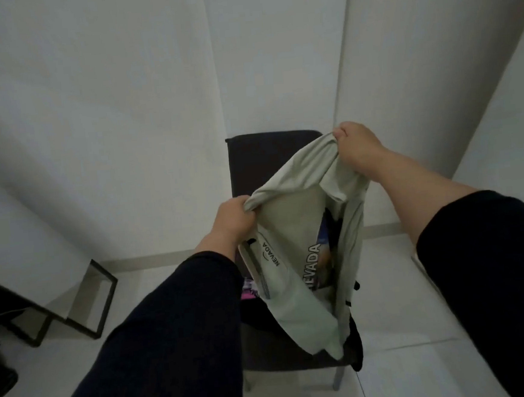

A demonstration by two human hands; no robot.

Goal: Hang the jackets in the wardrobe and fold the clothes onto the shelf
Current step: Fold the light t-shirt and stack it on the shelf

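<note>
Above the dark chair [245,165], both arms reach forward: left hand [232,219] and higher right hand [360,146] each fisted on the pale green shirt [291,227].

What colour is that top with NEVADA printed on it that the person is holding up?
The NEVADA top is pale sage green with white lettering, seen in the head view, held by the left hand and right hand.

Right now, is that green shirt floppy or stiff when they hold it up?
Probably floppy: the pale green shirt sags between the left hand and right hand and droops onto the chair. It looks light, since pinched fabric holds it. It likely won't slip; both grips bunch the cloth.
</note>
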